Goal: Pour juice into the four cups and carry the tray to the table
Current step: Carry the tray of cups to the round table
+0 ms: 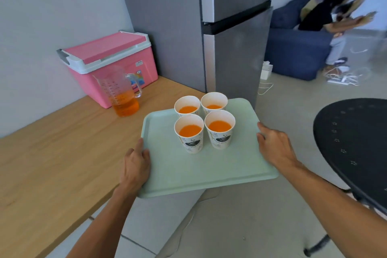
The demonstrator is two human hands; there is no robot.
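- Head view: the tray (201,169) is held off the wooden counter (52,153), partly past the counter's edge, over the floor.
- The tray's left edge is gripped by the left hand (135,165), closed with the thumb on top.
- The tray's right edge is gripped by the right hand (274,144), closed the same way.
- Four paper cups (204,121) are stood close together at the tray's far end, each with orange juice inside.
- The jug (121,94) is left on the counter, to the tray's left.
- The black round table (356,142) is seen to the tray's right.
- The tray looks stiff and smooth, so the cups may slide or tip; it is best kept flat and held at both sides.
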